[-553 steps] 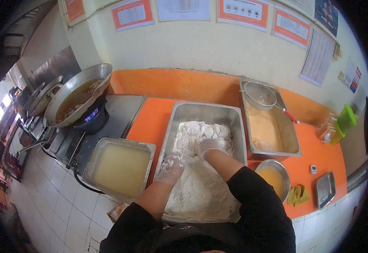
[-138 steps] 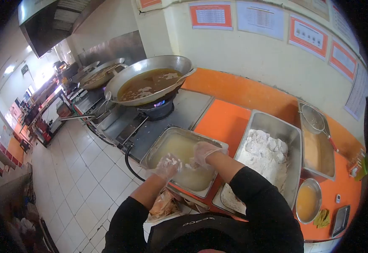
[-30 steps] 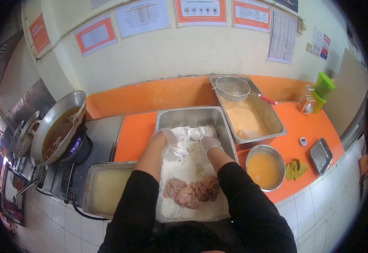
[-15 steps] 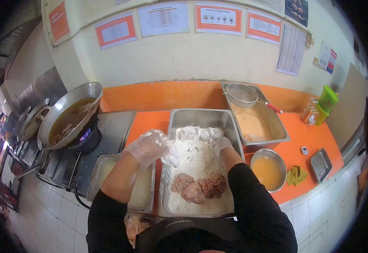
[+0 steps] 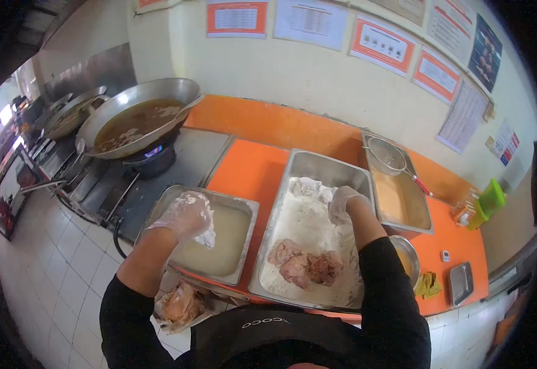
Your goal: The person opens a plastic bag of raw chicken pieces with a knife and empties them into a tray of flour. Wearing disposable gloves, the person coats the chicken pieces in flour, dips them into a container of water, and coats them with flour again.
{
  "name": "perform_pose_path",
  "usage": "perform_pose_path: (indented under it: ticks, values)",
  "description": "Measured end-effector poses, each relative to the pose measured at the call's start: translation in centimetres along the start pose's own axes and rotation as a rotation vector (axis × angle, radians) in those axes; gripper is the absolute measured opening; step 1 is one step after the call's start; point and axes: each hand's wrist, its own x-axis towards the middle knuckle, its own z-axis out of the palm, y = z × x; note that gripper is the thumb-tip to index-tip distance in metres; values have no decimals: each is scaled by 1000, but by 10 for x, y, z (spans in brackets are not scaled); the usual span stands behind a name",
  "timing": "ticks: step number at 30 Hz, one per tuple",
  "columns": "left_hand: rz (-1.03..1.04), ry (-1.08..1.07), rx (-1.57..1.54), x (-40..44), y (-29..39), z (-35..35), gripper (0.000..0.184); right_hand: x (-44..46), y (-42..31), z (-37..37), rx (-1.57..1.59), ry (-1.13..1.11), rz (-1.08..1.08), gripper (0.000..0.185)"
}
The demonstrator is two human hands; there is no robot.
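Note:
My left hand [image 5: 185, 215], in a clear glove dusted with flour, is above a shallow metal tray of cloudy liquid [image 5: 228, 246]. Its fingers are closed round a flour-coated chicken piece [image 5: 205, 237], which hangs below the palm. Gloved too, my right hand [image 5: 347, 204] is at the right side of the deep flour pan [image 5: 267, 270]. Those fingers curl inward beside floured pieces [image 5: 308, 187] at the pan's far end; whatever they hold is hidden. Uncoated, reddish raw chicken pieces [image 5: 305, 267] lie on the flour [image 5: 308, 218] nearer to me.
A wok of oil [image 5: 139, 126] sits over a lit burner [image 5: 151, 157] at left. To the right are a pan of orange liquid [image 5: 397, 197] with a strainer [image 5: 386, 154] on it, a bowl [image 5: 406, 261], a yellow cloth [image 5: 428, 285] and a small tin [image 5: 461, 283].
My left hand has moved left from the flour pan to above the liquid tray, carrying the floured chicken piece. My right hand remains at the pan's right side. The camera view has turned left.

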Motion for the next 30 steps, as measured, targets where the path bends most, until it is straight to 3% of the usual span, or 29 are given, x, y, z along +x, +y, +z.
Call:
perform_pose_path:
  ticks: [2,3,6,9,12,15,18,21,24,27,30]
  values:
    - [-3,-2,-28,-2,-18,12,30,-29,-34,-37,-249,101,-95,27]
    - [-7,-3,-40,0,-30,22,31,-1,-28,-25,31,292,-142,23]
    - [106,12,-3,20,-76,72,31,-6,-82,-63,28,494,-494,21]
    - [214,-65,-53,7,-71,62,32,4,-154,-69,-42,556,-634,23]
    - [234,-213,143,25,-90,101,32,28,-219,-46,22,523,-750,36]
    - [177,-124,56,45,-142,187,32,3,-255,-52,40,375,-659,34]
    - [-227,-128,-9,20,-100,131,29,65,-287,-5,-174,340,-789,25]
    - [-238,-111,39,29,-121,161,29,80,-308,38,721,297,-652,28]
    - [-194,-120,53,34,-122,170,28,90,-320,46,218,350,-975,26]
    - [-140,-203,100,41,-132,180,28,63,-320,15,36,299,-974,24]
    - [-117,-227,73,45,-138,175,28,97,-321,28,-1,431,-838,21]
